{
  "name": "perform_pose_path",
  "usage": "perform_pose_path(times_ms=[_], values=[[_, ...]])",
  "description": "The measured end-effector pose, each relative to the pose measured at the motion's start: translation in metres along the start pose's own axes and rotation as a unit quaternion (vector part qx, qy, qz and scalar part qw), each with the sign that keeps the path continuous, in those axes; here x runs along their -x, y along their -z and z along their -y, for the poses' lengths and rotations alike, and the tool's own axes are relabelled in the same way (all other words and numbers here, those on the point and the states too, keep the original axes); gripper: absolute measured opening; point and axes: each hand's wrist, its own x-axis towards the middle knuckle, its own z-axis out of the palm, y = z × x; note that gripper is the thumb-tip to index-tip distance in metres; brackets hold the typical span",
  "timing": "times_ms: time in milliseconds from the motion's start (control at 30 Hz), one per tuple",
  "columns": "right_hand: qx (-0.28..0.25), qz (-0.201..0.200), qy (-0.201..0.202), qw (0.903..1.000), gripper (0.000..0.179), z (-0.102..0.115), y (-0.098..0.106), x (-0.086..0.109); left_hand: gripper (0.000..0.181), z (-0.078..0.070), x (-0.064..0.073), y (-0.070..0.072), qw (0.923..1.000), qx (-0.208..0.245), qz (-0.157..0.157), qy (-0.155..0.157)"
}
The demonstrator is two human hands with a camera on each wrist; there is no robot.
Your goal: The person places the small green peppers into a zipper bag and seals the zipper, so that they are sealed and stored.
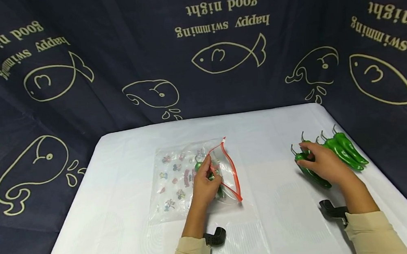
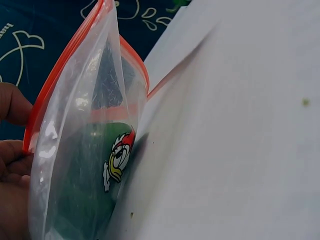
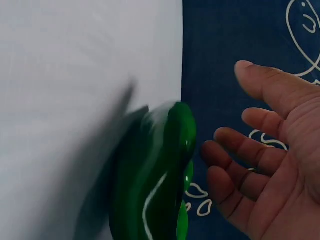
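Clear plastic bag [image 1: 172, 187], printed with small coloured cartoon figures, laid out on the white table [image 1: 274, 136], red-edged mouth spread apart and facing right. Inside, near the mouth, green pepper [image 1: 198, 166] showing through the film, partly hidden, exact number unclear. Well apart to the right, several long green peppers [image 1: 344, 153], smooth and glossy, thin stems toward the far side, tips slanting to the near right, some side by side, one partly covered.

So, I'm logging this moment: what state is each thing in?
Clear zip bag: unzipped, mouth open
Bagged green chili: inside, partly hidden
White tablecloth: spread, lightly creased
Loose green chili peppers: lying down, stems attached
Left hand: pinches the bag's red edge
Right hand: open, holding nothing
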Motion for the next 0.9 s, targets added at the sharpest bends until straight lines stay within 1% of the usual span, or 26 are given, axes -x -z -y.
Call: perform_pose_path(times_ms=[167, 367, 533, 667, 767, 900], values=[[0.019, 0.015, -0.013, 0.9996, 0.064, -0.007, 0.001, 0.001, 0.069, 0.0, -0.001, 0.0, 1.0, 0.003, -0.004, 0.004], [0.05, 0.02, -0.017, 0.9984, 0.065, -0.01, -0.001, 0.001, 0.069, -0.003, 0.001, 0.0, 0.9993, -0.016, -0.016, 0.03], [0.076, 0.015, -0.022, 0.9968, 0.066, -0.007, -0.005, 0.003, 0.065, -0.003, 0.001, -0.002, 0.999, -0.018, -0.028, 0.028], [0.099, 0.009, -0.018, 0.9948, 0.067, -0.005, -0.008, 0.005, 0.063, -0.004, 0.0, -0.003, 0.999, -0.017, -0.029, 0.028], [0.119, 0.002, -0.016, 0.9928, 0.066, -0.004, -0.011, 0.005, 0.063, 0.0, -0.001, -0.003, 0.9991, -0.015, -0.029, 0.028], [0.132, 0.001, -0.018, 0.9911, 0.067, -0.004, -0.016, 0.005, 0.064, 0.022, -0.006, -0.005, 0.9988, -0.017, -0.036, 0.029]])
